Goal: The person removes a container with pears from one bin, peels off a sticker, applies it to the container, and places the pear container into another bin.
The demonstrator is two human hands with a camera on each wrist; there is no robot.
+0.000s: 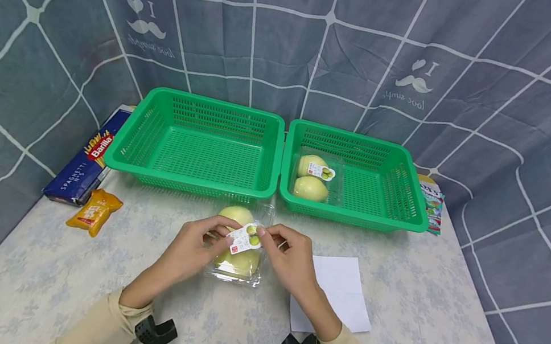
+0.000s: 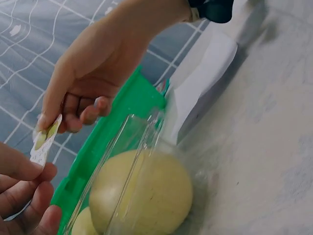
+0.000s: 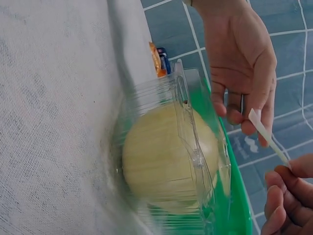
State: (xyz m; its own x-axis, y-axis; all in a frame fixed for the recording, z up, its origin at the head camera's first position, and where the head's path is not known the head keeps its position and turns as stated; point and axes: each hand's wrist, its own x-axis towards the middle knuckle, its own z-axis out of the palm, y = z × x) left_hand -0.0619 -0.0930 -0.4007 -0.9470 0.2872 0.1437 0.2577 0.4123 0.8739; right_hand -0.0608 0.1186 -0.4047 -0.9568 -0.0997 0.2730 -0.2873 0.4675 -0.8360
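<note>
Paper label (image 1: pixel 244 239) pinched above clear ribbed clamshell (image 1: pixel 238 268).

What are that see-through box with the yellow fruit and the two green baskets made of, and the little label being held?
The box looks like thin, glossy clear plastic: the fruit shows through and its ribbed walls catch the light. The green baskets look like stiff moulded plastic with slotted walls and a slight sheen. The label, pinched by the left hand and right hand, seems printed paper or film; I can't tell which.
</note>
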